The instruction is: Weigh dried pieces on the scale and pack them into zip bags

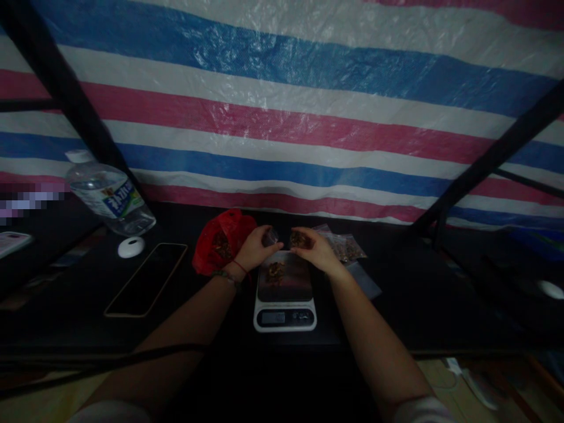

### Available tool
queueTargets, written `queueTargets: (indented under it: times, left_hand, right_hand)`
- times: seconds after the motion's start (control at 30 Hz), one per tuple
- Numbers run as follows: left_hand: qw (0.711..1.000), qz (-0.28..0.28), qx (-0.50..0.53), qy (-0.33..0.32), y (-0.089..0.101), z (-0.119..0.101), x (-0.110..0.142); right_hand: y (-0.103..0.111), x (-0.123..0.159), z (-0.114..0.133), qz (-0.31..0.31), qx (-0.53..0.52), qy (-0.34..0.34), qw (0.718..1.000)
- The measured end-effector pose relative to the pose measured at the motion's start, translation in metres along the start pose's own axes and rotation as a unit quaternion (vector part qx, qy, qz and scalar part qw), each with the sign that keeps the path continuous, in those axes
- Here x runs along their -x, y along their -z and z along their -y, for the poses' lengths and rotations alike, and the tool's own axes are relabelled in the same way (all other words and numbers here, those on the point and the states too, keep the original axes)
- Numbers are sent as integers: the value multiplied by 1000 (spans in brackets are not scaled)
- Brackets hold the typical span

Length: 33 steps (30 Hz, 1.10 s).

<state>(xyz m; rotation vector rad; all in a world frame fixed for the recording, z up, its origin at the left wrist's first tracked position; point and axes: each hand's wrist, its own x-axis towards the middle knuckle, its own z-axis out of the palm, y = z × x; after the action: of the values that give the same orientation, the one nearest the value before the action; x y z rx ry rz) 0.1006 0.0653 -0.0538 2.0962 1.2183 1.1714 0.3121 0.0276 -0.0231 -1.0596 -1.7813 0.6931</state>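
A white kitchen scale (285,317) stands on the black table, its display lit but too blurred to read. On its dark plate lies a small heap of dried brown pieces (275,273). Over the plate's far left corner, my left hand (255,249) is closed on a small clear plastic piece (270,237), whose kind I cannot make out. My right hand (318,251), above the far right corner, grips a clump of dried brown pieces (298,238). Left of the scale sits an open red plastic bag (211,235) with more such pieces inside.
Small zip bags (348,247) with brown contents lie to the right, beside a flat clear bag (363,281). On the left are a phone (147,281), a white round case (131,247) and a water bottle (112,197). Black frame bars (476,167) and a striped sheet (282,117) bound the table.
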Motion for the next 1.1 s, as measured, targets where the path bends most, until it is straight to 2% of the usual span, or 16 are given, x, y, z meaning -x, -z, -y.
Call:
queueTargets:
  times: [0.23, 0.4, 0.67, 0.87, 1.1]
  left_hand:
    - [997, 37, -22, -59, 7, -15, 3]
    - [994, 41, -42, -92, 12, -24, 4]
    - [992, 73, -46, -90, 10, -33, 5]
    - [993, 81, -25, -84, 9, -35, 7]
    - [995, 61, -4, -80, 10, -37, 8]
  right_hand:
    - [-9, -1, -9, -40, -104, -45, 993]
    - [-10, 0, -6, -25, -71, -42, 996]
    - [-5, 0, 8, 8, 47, 74, 996]
    - [-7, 3, 10, 2, 15, 44, 999]
    - [-12, 4, 14, -6, -42, 53, 998]
